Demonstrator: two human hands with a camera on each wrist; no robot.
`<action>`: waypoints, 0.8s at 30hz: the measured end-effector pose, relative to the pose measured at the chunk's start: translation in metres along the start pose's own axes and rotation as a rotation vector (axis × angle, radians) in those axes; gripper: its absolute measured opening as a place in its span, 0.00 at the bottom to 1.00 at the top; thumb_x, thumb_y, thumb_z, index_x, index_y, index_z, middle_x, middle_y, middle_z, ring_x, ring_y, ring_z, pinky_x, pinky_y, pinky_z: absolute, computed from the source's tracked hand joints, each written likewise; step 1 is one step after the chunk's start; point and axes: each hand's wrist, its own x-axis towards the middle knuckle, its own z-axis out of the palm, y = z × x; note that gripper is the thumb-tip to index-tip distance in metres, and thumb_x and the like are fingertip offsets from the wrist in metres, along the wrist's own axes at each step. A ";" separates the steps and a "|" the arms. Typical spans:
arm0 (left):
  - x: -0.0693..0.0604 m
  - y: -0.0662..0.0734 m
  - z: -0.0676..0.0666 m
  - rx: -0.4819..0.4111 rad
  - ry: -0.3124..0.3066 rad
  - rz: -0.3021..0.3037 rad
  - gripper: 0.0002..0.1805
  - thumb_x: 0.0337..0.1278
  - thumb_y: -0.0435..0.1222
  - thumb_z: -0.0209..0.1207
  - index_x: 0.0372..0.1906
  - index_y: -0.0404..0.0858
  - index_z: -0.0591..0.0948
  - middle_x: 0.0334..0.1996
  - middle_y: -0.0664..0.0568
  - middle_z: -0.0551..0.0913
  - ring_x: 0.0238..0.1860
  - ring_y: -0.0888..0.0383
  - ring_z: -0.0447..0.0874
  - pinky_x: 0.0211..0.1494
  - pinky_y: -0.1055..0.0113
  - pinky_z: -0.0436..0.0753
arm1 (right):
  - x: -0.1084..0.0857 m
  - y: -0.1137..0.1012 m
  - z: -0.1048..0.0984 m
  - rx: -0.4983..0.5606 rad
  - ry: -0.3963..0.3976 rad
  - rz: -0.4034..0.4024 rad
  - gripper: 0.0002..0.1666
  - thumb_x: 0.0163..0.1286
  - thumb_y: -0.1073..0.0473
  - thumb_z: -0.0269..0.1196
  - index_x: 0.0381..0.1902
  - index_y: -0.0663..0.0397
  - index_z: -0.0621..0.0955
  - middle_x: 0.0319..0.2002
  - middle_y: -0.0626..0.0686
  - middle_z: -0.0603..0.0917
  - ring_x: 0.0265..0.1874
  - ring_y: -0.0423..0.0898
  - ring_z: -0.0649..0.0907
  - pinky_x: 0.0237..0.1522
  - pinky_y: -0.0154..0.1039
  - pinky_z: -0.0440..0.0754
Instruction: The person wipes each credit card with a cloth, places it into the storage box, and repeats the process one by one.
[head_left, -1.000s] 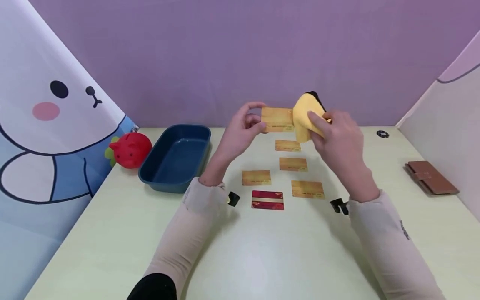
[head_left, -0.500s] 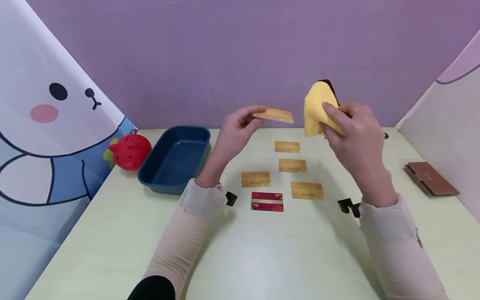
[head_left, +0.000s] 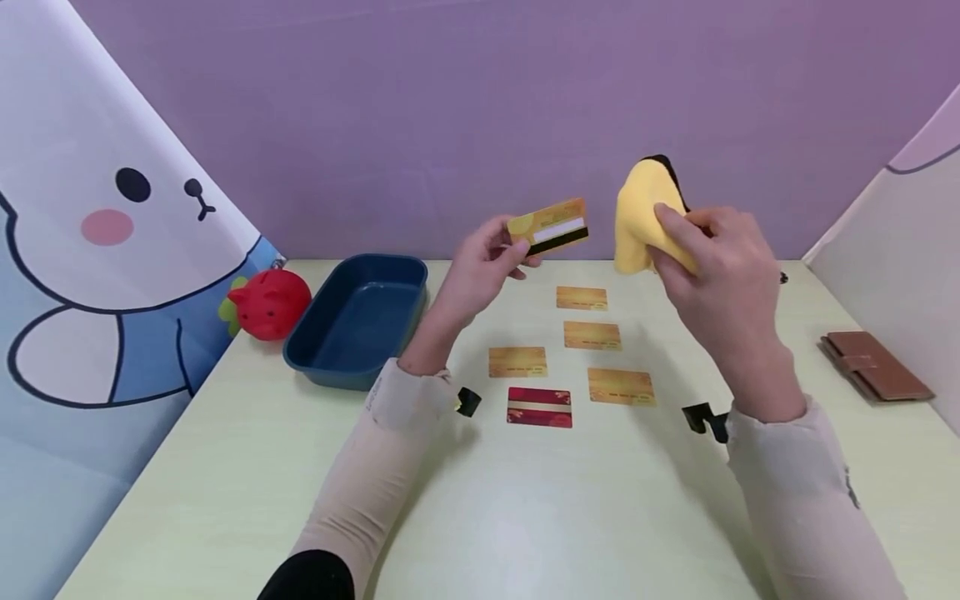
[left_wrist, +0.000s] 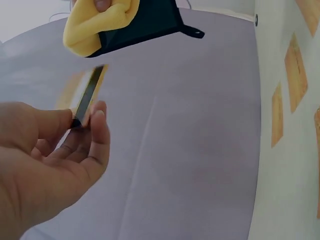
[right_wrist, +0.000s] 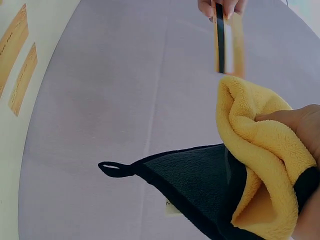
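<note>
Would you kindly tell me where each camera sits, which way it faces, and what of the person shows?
Head: worn on the head, looks forward and down at the table; sleeves, left grip and right grip show.
Left wrist: sits there, faces the left grip and purple backdrop; a right finger shows.
Right wrist: sits there, faces the cloth and backdrop; part of the right grip and left fingers show.
Both wrist views share the cloth and card.

Your gold card (head_left: 549, 227) bears white and black stripes; your cloth (head_left: 647, 218) pairs yellow with near-black; a red card (head_left: 539, 407) carries a cream band.
</note>
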 end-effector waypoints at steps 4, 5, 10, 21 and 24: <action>0.000 0.000 0.006 -0.017 0.020 0.005 0.22 0.71 0.33 0.57 0.67 0.40 0.72 0.41 0.40 0.86 0.42 0.45 0.89 0.38 0.68 0.82 | 0.000 -0.005 0.005 0.008 0.030 -0.036 0.17 0.66 0.62 0.68 0.53 0.53 0.86 0.38 0.67 0.83 0.36 0.67 0.78 0.34 0.59 0.75; 0.000 -0.001 0.008 -0.017 0.027 0.011 0.23 0.70 0.33 0.58 0.67 0.41 0.71 0.40 0.41 0.86 0.42 0.45 0.89 0.37 0.68 0.80 | -0.001 -0.007 0.007 0.013 0.039 -0.043 0.17 0.65 0.62 0.68 0.53 0.53 0.86 0.38 0.66 0.84 0.36 0.67 0.78 0.34 0.59 0.76; 0.000 -0.003 0.015 -0.023 0.023 0.047 0.23 0.69 0.32 0.59 0.65 0.41 0.70 0.34 0.42 0.86 0.38 0.50 0.88 0.37 0.64 0.78 | -0.005 -0.017 0.017 0.008 0.027 -0.047 0.19 0.63 0.63 0.70 0.51 0.58 0.82 0.39 0.65 0.84 0.35 0.66 0.79 0.34 0.59 0.77; -0.002 -0.001 0.022 -0.078 -0.023 0.049 0.22 0.69 0.29 0.58 0.66 0.38 0.73 0.43 0.37 0.87 0.41 0.51 0.87 0.46 0.61 0.84 | -0.013 -0.023 0.031 -0.059 -0.036 -0.126 0.14 0.64 0.64 0.69 0.49 0.54 0.84 0.37 0.66 0.82 0.31 0.65 0.78 0.31 0.55 0.77; -0.002 0.000 0.025 -0.113 -0.026 0.057 0.22 0.68 0.28 0.58 0.65 0.36 0.74 0.44 0.35 0.87 0.43 0.47 0.88 0.51 0.60 0.86 | -0.014 -0.023 0.034 -0.084 -0.073 -0.134 0.14 0.66 0.63 0.69 0.49 0.54 0.85 0.38 0.67 0.82 0.32 0.65 0.78 0.32 0.55 0.79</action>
